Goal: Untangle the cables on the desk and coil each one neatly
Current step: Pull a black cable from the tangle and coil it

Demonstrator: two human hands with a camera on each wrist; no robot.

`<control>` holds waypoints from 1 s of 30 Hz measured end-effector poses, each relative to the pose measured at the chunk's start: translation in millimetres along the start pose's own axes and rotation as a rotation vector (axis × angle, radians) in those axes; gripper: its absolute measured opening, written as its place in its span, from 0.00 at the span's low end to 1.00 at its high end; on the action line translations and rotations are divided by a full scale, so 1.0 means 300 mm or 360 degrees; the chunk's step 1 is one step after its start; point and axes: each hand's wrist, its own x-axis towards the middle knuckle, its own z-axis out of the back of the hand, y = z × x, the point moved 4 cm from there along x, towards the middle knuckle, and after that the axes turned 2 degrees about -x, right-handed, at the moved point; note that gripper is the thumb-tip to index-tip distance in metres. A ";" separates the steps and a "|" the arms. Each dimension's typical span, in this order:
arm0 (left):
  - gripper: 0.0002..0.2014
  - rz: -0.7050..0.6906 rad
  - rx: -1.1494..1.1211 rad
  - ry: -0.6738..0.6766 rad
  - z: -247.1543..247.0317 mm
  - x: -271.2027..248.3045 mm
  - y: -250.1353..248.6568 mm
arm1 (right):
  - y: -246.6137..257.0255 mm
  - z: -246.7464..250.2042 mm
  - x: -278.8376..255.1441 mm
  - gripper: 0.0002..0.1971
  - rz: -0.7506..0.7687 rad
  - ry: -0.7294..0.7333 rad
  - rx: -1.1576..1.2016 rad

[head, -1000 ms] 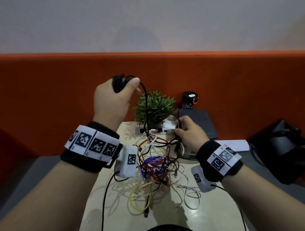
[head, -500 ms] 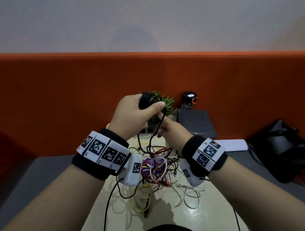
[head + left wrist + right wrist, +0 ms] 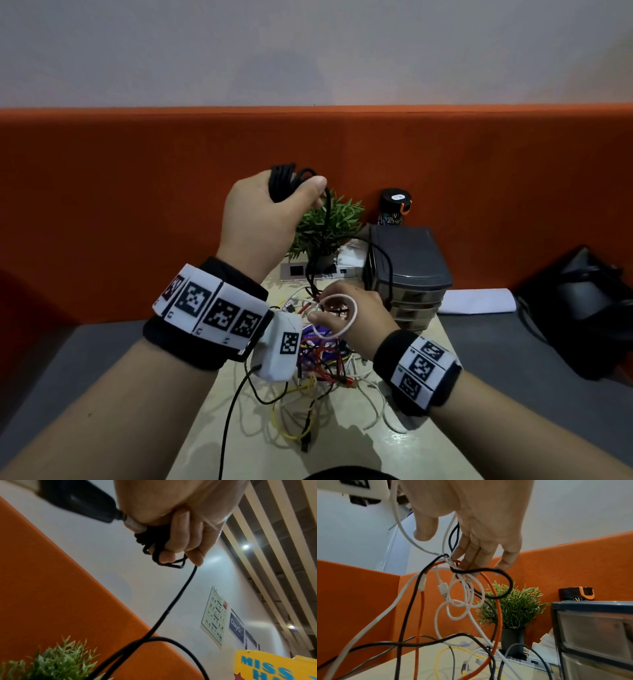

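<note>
My left hand (image 3: 301, 192) is raised above the desk and grips a bundle of black cable (image 3: 284, 178) coils. From the thumb the free black strand (image 3: 328, 219) drops past the plant into the tangle (image 3: 318, 363). The left wrist view shows the same fist (image 3: 180, 555) round the black coil (image 3: 154, 545), the strand (image 3: 171, 608) hanging below. My right hand (image 3: 329, 308) hovers low over the tangle, a white cable loop (image 3: 354, 308) draped round it. In the right wrist view its fingers (image 3: 471, 555) are fairly straight, touching a black loop (image 3: 488, 570) among white and orange cables.
On the beige desk (image 3: 394, 445) a green plant (image 3: 325, 226), a power strip (image 3: 308, 270), a grey drawer unit (image 3: 407, 260) and a black-orange bottle (image 3: 394, 205) stand at the back. An orange partition is behind them. A black bag (image 3: 582, 308) sits right.
My left hand has lifted the black coil up and to the left. My right hand has dropped from beside it down to the tangle, now with a white loop round it.
</note>
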 end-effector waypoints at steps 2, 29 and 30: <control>0.15 -0.0036 -0.0016 -0.0035 0.010 0.010 -0.021 | -0.009 -0.011 0.007 0.11 0.0066 -0.0046 -0.0036; 0.10 0.0027 -0.0177 -0.0746 0.219 0.188 0.012 | -0.349 -0.021 -0.058 0.10 -0.0423 0.0252 -0.0429; 0.11 0.0047 -0.0013 -0.0583 0.186 0.180 0.024 | -0.336 -0.030 -0.042 0.12 -0.0420 0.0352 -0.0529</control>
